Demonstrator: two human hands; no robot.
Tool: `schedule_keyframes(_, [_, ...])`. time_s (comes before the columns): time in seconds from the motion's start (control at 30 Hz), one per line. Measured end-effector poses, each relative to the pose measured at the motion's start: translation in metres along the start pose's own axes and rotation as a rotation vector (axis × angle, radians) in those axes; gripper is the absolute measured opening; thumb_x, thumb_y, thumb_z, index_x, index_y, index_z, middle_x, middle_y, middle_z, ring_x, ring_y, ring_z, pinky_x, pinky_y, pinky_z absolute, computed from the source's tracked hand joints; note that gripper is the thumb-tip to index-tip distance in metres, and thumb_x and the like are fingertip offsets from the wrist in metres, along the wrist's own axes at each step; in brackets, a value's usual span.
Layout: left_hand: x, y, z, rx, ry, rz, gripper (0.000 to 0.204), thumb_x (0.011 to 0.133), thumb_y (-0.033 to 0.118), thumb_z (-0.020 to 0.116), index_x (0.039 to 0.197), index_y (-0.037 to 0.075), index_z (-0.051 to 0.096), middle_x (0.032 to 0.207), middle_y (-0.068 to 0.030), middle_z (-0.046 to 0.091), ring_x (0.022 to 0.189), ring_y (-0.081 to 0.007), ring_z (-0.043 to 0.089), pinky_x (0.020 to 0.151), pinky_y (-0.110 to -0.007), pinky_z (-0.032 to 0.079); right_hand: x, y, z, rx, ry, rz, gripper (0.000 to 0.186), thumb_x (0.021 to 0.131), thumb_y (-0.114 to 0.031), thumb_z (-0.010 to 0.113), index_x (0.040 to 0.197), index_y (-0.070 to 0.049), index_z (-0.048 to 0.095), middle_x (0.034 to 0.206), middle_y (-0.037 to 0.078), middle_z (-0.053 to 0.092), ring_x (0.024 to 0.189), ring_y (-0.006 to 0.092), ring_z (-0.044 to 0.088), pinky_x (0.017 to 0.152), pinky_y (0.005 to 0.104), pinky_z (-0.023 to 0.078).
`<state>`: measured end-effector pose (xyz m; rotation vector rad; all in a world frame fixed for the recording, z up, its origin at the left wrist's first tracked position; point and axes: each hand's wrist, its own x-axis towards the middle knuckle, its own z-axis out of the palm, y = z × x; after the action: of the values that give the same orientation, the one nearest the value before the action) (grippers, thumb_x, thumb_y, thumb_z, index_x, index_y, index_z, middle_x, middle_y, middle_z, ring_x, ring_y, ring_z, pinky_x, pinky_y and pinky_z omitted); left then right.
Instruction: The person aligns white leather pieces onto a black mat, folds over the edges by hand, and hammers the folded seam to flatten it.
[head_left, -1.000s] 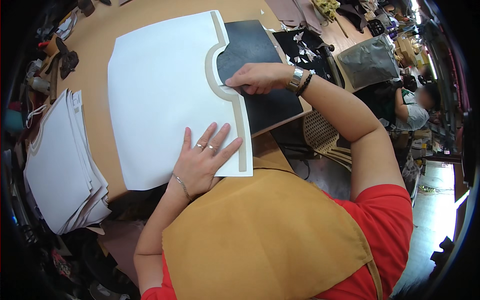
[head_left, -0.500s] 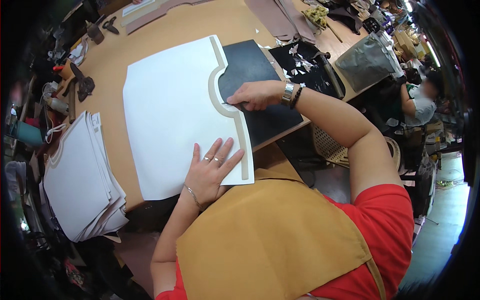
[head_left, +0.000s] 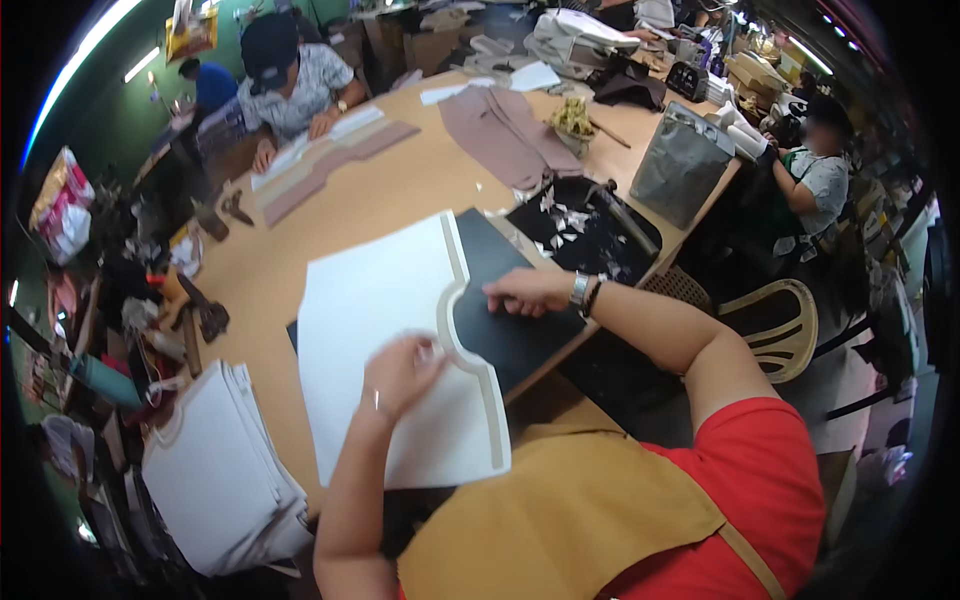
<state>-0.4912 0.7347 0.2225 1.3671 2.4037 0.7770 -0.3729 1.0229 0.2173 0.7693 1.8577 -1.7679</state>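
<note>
A large white sheet (head_left: 375, 270), with a grey-beige strip (head_left: 452, 245) along its curved right edge, lies partly over a dark board (head_left: 505, 345) on the table. My left hand (head_left: 400, 375), smeared by motion, is raised over the sheet beside the curved notch. Its fingers are drawn together, and something small and whitish shows at their tips, too blurred to name. Over the dark board, to the right of the notch, is my right hand (head_left: 530, 292). Its fingers are curled closed around something mostly hidden inside the fist.
A stack of white sheets (head_left: 220, 465) sits at the left. Beyond the board are a black tray (head_left: 570, 232) with pale scraps, a hammer (head_left: 628, 215), a grey metal bin (head_left: 682, 165) and mauve pieces (head_left: 500, 130). Co-workers sit across the table and at right.
My left hand has lifted off the sheet's near part and moved to the notch, fingers closing. My right hand has drawn away from the notch's edge. The view has tilted up.
</note>
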Motion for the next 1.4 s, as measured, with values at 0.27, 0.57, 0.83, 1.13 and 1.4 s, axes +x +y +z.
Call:
schedule_keyframes(0.27, [0.046, -0.008, 0.063, 0.1, 0.419, 0.1, 0.029, 0.082, 0.035, 0.082, 0.089, 0.009, 0.07, 0.093, -0.0088, 0.069, 0.087, -0.0296, 0.068, 0.077, -0.043, 0.055, 0.003, -0.006, -0.005, -0.209, 0.056, 0.036, 0.049, 0.103, -0.054, 0.055, 0.103, -0.006, 0.068, 0.07, -0.002, 0.046, 0.047, 0.0072, 0.032, 0.04, 0.0246, 0.024])
schedule_keyframes(0.57, [0.042, 0.005, 0.059, 0.084, 0.514, 0.109, 0.011, 0.08, 0.021, 0.075, 0.073, 0.015, 0.069, 0.085, -0.0018, 0.069, 0.082, -0.0251, 0.068, 0.069, -0.04, 0.056, 0.015, -0.039, 0.0, -0.286, 0.001, 0.165, 0.047, 0.103, -0.054, 0.054, 0.103, -0.009, 0.068, 0.066, -0.006, 0.045, 0.046, 0.0046, 0.031, 0.039, 0.0241, 0.02])
schedule_keyframes(0.83, [0.042, 0.003, 0.058, 0.076, 0.509, 0.072, 0.011, 0.081, 0.022, 0.074, 0.073, 0.016, 0.069, 0.081, 0.0001, 0.069, 0.081, -0.0229, 0.069, 0.068, -0.039, 0.057, 0.032, -0.045, 0.001, -0.253, -0.047, 0.157, 0.043, 0.105, -0.052, 0.054, 0.101, -0.011, 0.068, 0.065, -0.007, 0.042, 0.046, 0.0047, 0.028, 0.041, 0.0245, 0.019])
schedule_keyframes(1.13, [0.044, 0.002, 0.061, 0.081, 0.51, 0.078, 0.009, 0.08, 0.021, 0.074, 0.073, 0.016, 0.07, 0.081, -0.0003, 0.069, 0.08, -0.0231, 0.069, 0.068, -0.039, 0.057, 0.024, -0.036, -0.013, -0.257, -0.092, 0.06, 0.044, 0.105, -0.052, 0.055, 0.098, -0.01, 0.066, 0.062, -0.008, 0.038, 0.047, 0.0056, 0.027, 0.043, 0.0254, 0.019])
schedule_keyframes(1.4, [0.045, 0.001, 0.061, 0.074, 0.513, 0.08, 0.01, 0.08, 0.022, 0.073, 0.073, 0.016, 0.07, 0.082, 0.0002, 0.07, 0.08, -0.0223, 0.069, 0.067, -0.039, 0.057, 0.028, -0.042, 0.002, -0.258, -0.069, 0.126, 0.044, 0.105, -0.052, 0.054, 0.098, -0.011, 0.066, 0.064, -0.008, 0.04, 0.048, 0.0051, 0.027, 0.042, 0.0249, 0.018])
